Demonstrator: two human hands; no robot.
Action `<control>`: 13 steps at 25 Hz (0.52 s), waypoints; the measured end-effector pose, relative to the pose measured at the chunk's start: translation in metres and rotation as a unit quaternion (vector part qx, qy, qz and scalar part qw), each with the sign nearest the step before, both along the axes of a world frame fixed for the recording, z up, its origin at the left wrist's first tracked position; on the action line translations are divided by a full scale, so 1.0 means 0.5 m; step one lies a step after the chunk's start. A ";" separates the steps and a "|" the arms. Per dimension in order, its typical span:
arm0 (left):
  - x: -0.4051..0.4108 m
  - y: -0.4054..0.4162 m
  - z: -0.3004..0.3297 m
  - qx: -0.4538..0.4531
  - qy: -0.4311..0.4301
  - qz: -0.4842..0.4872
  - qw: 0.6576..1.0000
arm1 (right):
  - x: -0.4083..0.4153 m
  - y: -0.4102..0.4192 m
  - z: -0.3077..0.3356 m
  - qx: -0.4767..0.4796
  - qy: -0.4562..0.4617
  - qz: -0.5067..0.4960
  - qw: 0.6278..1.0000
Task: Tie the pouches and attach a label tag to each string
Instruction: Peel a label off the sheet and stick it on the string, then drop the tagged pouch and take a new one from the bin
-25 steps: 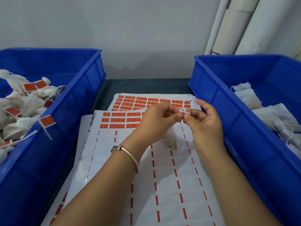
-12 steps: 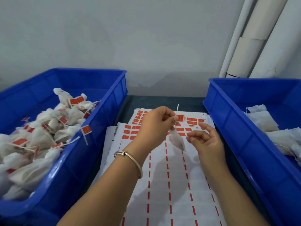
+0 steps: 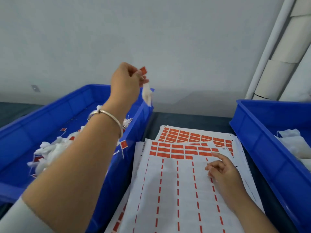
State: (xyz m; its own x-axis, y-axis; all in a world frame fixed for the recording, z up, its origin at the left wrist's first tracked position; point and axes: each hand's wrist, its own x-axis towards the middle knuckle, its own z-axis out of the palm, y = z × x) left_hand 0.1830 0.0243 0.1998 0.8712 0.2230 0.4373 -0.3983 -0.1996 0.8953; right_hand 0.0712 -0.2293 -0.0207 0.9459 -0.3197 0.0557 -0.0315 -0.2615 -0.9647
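My left hand (image 3: 125,81) is raised above the far right corner of the left blue bin (image 3: 50,115). It pinches the string of a small white pouch (image 3: 147,95), which hangs below the fingers; an orange label tag (image 3: 143,70) sticks up beside them. My right hand (image 3: 221,169) rests on the top label sheet (image 3: 176,190), index finger stretched onto the orange labels (image 3: 178,151), other fingers curled, holding nothing. Tagged white pouches (image 3: 50,153) lie piled in the left bin.
A right blue bin (image 3: 269,148) holds untagged white pouches (image 3: 291,142). More label sheets (image 3: 193,136) lie stacked under the top one on the dark table. White pipes (image 3: 277,52) stand against the wall at the back right.
My left hand has lifted the tagged pouch up and left, over the left bin. My right hand let go and dropped onto the label sheet. The camera has tilted left and up.
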 end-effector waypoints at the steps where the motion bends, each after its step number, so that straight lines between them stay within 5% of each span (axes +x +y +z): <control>1: 0.025 0.017 0.001 0.028 0.005 0.016 0.999 | 0.001 0.001 0.000 -0.008 0.003 -0.002 1.000; 8: 0.153 0.095 -0.120 0.270 0.185 0.065 0.943 | 0.000 0.002 -0.006 -0.039 0.026 0.003 0.999; 13: 0.145 0.103 -0.156 0.514 0.242 0.062 0.820 | -0.004 0.005 -0.001 -0.077 0.035 0.016 0.996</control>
